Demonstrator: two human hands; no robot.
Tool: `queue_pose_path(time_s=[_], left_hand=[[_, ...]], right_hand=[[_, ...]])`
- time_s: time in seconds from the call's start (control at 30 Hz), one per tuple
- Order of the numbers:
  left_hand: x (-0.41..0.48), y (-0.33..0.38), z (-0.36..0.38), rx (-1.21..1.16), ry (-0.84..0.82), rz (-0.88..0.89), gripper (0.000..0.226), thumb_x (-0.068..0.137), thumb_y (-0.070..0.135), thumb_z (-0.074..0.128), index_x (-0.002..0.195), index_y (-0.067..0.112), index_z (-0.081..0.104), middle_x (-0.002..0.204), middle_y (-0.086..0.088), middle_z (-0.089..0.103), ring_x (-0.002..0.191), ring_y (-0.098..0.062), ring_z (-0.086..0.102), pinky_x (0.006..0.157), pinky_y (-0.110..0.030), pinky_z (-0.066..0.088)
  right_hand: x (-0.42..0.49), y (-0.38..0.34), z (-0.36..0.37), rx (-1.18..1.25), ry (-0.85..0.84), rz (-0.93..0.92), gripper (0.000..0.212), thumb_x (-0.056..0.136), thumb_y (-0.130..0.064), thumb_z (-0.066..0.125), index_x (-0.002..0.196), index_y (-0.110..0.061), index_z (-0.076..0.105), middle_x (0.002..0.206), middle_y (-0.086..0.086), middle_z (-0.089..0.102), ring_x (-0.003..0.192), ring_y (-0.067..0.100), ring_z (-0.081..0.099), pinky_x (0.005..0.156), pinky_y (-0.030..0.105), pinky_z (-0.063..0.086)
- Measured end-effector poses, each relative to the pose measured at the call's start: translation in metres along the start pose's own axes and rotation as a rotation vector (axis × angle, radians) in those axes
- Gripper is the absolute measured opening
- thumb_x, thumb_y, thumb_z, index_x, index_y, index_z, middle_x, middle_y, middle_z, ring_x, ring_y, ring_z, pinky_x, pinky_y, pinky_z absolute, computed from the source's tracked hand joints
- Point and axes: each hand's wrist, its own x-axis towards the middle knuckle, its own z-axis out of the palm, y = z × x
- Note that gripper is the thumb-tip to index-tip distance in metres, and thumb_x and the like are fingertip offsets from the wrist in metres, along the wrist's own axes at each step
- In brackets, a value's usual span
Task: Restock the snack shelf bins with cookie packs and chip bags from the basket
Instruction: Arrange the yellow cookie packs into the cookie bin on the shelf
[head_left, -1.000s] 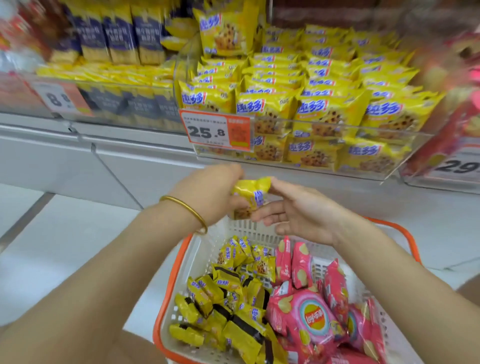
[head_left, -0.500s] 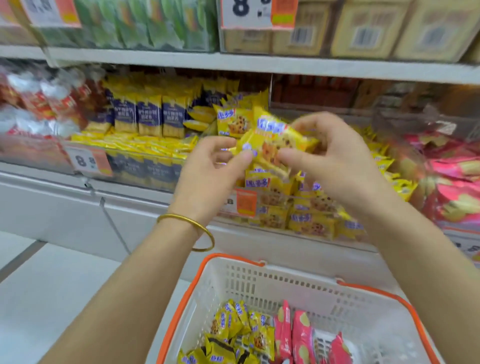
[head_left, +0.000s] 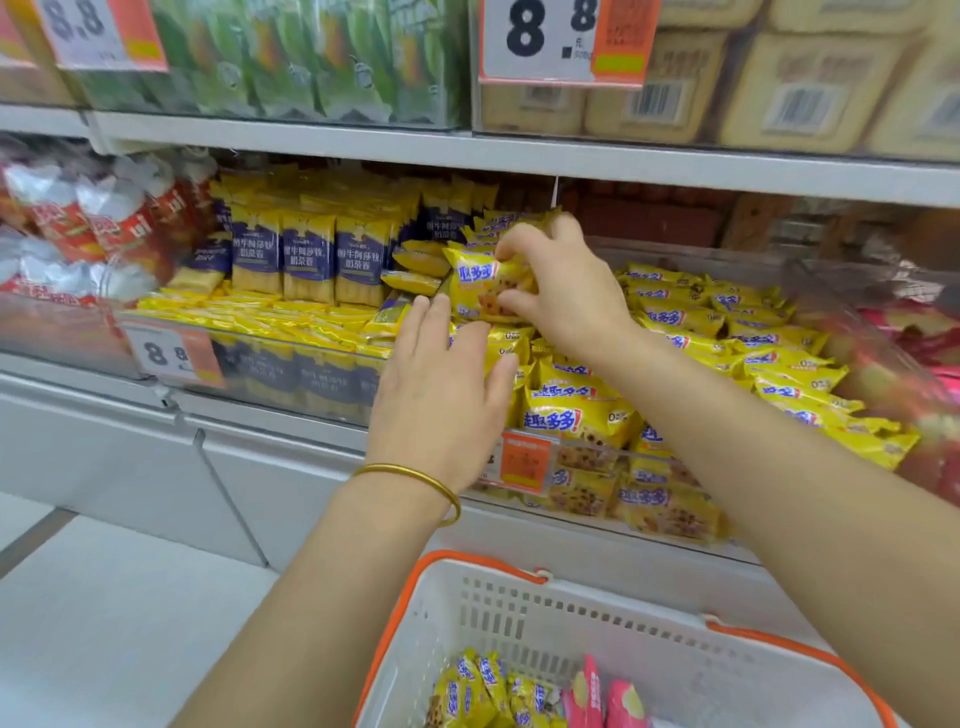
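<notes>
Right hand (head_left: 563, 291) pinches a yellow cookie pack (head_left: 480, 283) over the bin's far left; left hand (head_left: 441, 395) reaches forward, fingers straight, holding nothing.

Hands: I count two, the left hand (head_left: 441, 395) and the right hand (head_left: 563, 296).
Held: one cookie pack (head_left: 480, 283), in the right hand.
Basket: one basket (head_left: 675, 634).
In it: at least three yellow packs (head_left: 462, 691) and two pink chip bags (head_left: 587, 696) that I can see.
Price tags: four price tags (head_left: 561, 41), three reading 8.8.
Bracelet: one bracelet (head_left: 415, 475).
Bin: shelf packs (head_left: 727, 358) piled beyond my counting.
</notes>
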Motion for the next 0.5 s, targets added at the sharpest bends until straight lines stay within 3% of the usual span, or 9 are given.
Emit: queue_pose_path(time_s=[0.2, 0.3, 0.4, 0.5], left_hand=[[-0.002, -0.002, 0.001, 0.015, -0.004, 0.025, 0.049, 0.098, 0.044, 0.033, 0.139, 0.019, 0.041, 0.157, -0.006, 0.015, 0.146, -0.017, -0.002, 0.116, -0.034, 0.008], [-0.01, -0.003, 0.0, 0.04, 0.054, 0.071, 0.054, 0.095, 0.049, 0.029, 0.13, 0.015, 0.052, 0.151, -0.01, 0.03, 0.144, -0.025, 0.013, 0.116, -0.04, 0.015], [-0.03, 0.006, -0.005, 0.029, 0.189, 0.138, 0.045, 0.088, 0.04, 0.036, 0.109, 0.012, 0.064, 0.129, -0.011, 0.053, 0.124, -0.032, 0.042, 0.1, -0.047, 0.038], [-0.057, 0.017, -0.007, 0.025, 0.196, 0.191, 0.03, 0.084, 0.031, 0.044, 0.099, 0.016, 0.065, 0.115, -0.005, 0.058, 0.107, -0.028, 0.049, 0.084, -0.043, 0.045]], right_hand=[[-0.005, -0.005, -0.011, -0.112, -0.047, 0.005, 0.041, 0.087, -0.035, 0.064, 0.125, -0.029, 0.047, 0.125, 0.007, 0.036, 0.097, 0.033, 0.055, 0.068, 0.034, 0.039], [-0.019, -0.007, -0.027, -0.117, 0.011, -0.015, 0.04, 0.088, -0.03, 0.064, 0.124, -0.027, 0.049, 0.121, 0.005, 0.036, 0.104, 0.028, 0.049, 0.074, 0.037, 0.045], [-0.047, -0.006, -0.054, 0.027, 0.142, -0.013, 0.024, 0.087, -0.024, 0.063, 0.109, -0.023, 0.054, 0.11, 0.0, 0.04, 0.089, 0.023, 0.055, 0.074, 0.038, 0.049], [-0.089, -0.004, -0.076, 0.208, 0.156, 0.021, 0.014, 0.085, -0.021, 0.063, 0.096, -0.028, 0.056, 0.098, -0.006, 0.042, 0.072, 0.011, 0.058, 0.075, 0.036, 0.048]])
